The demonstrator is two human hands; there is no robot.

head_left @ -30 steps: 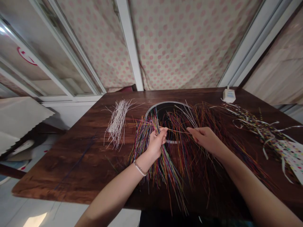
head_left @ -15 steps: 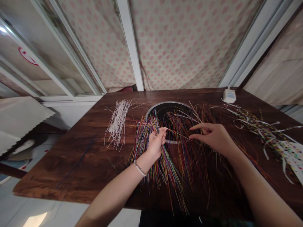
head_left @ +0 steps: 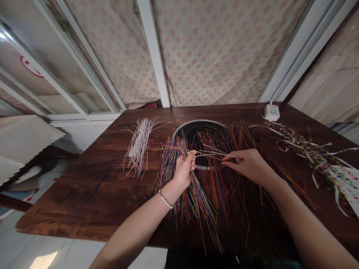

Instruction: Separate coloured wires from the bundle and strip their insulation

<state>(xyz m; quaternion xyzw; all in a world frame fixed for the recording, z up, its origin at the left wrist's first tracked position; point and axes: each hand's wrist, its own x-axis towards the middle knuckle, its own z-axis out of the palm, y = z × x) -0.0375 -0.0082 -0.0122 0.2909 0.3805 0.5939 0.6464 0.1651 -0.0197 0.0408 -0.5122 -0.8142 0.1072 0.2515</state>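
My left hand (head_left: 185, 172) is closed around a bundle of thin multicoloured strands (head_left: 206, 216), whose lower ends fan out toward the table's front edge. From its fingertips a few white strands (head_left: 211, 152) stretch across to my right hand (head_left: 249, 162), where thumb and forefinger are pinched on them. Many more loose coloured strands (head_left: 220, 183) lie between and under both hands, partly over a dark round inset with a silver rim (head_left: 202, 120). Whether the strands are wire or string, I cannot tell.
A pile of white strands (head_left: 138, 147) lies on the left of the dark wooden table (head_left: 92, 186). At right are dotted ribbons (head_left: 300, 144) and a small white box (head_left: 271, 112). Behind stands a framed window with a polka-dot curtain (head_left: 210, 52).
My right thumb and forefinger have closed on the white strands, which now run leftward toward my left hand instead of sticking up. My left hand has stayed on its bundle.
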